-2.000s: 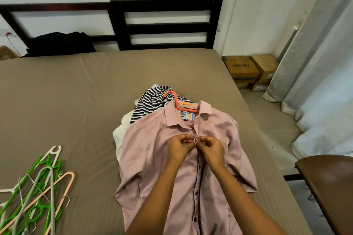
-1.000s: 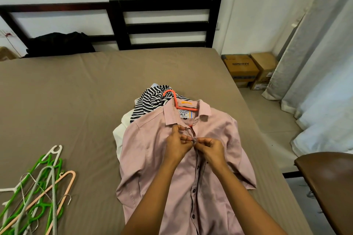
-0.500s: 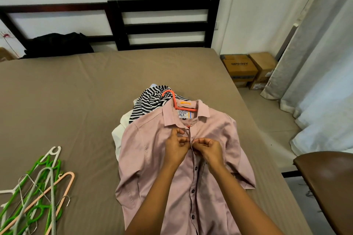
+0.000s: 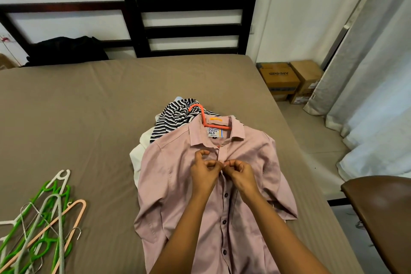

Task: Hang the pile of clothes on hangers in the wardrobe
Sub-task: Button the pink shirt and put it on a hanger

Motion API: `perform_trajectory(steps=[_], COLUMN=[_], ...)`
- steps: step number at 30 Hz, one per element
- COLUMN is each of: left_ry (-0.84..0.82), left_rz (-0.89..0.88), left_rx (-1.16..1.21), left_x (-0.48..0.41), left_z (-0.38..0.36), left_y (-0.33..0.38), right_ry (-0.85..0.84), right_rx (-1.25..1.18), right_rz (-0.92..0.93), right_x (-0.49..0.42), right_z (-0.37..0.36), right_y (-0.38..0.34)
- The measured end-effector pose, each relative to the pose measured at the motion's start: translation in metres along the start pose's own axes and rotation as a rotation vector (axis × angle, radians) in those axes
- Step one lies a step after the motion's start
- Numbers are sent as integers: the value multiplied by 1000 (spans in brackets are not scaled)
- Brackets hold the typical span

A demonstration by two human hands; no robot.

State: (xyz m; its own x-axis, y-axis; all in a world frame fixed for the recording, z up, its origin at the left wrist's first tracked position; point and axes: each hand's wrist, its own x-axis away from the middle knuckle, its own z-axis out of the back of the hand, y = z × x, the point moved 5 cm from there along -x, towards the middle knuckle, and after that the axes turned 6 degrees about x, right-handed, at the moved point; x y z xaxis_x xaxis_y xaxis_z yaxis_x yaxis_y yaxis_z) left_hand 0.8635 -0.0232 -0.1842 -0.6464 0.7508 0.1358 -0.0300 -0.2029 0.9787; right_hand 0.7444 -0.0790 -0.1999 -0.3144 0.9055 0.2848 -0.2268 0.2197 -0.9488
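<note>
Bed point(image 4: 89, 107) with brown sheet lay under pink shirt point(image 4: 178, 184); shirt flat, front up. Heap of spare hangers point(image 4: 40, 218) well left of shirt. Striped top point(image 4: 175, 118) and white garment point(image 4: 138, 153) poked out from under shirt beside collar. Orange hanger point(image 4: 201, 115) sat inside shirt, hook out past collar. Left hand point(image 4: 204, 172) and right hand point(image 4: 241, 172) met on shirt's button strip just below collar, each grip pinching fabric.

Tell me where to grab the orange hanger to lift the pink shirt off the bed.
Take the orange hanger by its hook, coming from the headboard side. Only hook and neck stick out past the collar of the pink shirt, lying on the striped garment; its arms are covered by the shirt.
</note>
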Motion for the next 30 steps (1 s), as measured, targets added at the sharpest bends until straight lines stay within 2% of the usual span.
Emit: perform_trajectory(steps=[6,11,14,17,19,21,23,27,28,30], left_ry=[23,-7,-56,10,61,57,24,-29,-22,31], left_rz=[154,387,479,554,564,533,497,483,464,364], left_rx=[171,385,408,467,497,452,418,457,448,270], left_x=[-4,-7,-4,-3,-2,-3,-3,-1,0,0], left_z=[-4,-9,-15,-15,-13,-12,-12,-9,-7,-3], left_y=[-6,-16,-20,-23,-22,-23,-22,-23,-21,-16], right_ry=[8,-81,-45,73,131,157,190,114,117,201], right_rx=[-84,-168,-43,252,410,453,394,109,110,319], right_rz=[-24,-113,-40,203,336,389,334,-25,-60,49], right_x=[-3,-2,-1,4,11,16,14,-1,-3,0], right_z=[2,-2,-1,2,2,2,3,-2,-3,-2], right_y=[-2,-8,-12,-21,-26,-30,-29,-14,-12,-17])
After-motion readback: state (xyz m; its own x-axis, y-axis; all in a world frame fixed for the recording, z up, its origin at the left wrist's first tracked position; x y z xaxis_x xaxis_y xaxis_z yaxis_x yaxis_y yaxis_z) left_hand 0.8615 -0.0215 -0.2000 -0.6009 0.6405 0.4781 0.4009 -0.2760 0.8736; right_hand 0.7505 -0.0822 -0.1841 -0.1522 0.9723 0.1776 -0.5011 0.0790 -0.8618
